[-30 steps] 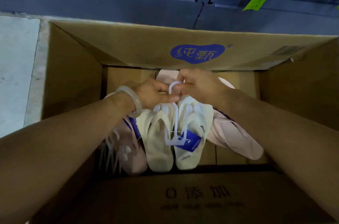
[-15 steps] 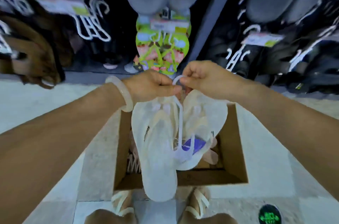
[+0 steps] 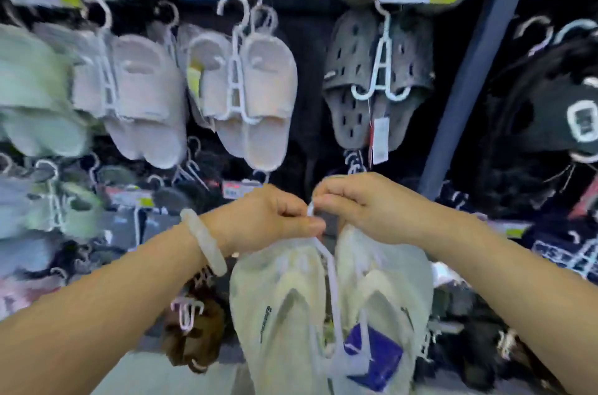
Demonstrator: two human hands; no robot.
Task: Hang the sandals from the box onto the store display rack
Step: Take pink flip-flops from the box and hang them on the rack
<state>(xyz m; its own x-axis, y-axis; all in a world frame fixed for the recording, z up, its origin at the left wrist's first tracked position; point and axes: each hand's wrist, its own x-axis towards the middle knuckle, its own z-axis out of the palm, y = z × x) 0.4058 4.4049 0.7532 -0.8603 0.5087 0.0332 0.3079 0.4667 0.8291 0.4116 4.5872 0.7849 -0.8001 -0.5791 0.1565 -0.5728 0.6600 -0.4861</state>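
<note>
Fingers (image 3: pixel 291 211) of the left hand (image 3: pixel 262 220) and right hand (image 3: pixel 362 203) pinch one white hanger (image 3: pixel 331 278) (its hook). Two cream sandals (image 3: pixel 278 313) hang below, before the rack (image 3: pixel 466 71).

Both hands meet in the near middle, the left hand (image 3: pixel 268 220) and right hand (image 3: pixel 362 203) each pinching the white hanger (image 3: pixel 330 268) at its top. A cream pair of sandals (image 3: pixel 284 304) hangs below them. Beyond, the rack (image 3: pixel 479 71) carries beige slides (image 3: pixel 255 96) and grey clogs (image 3: pixel 378 77).
</note>
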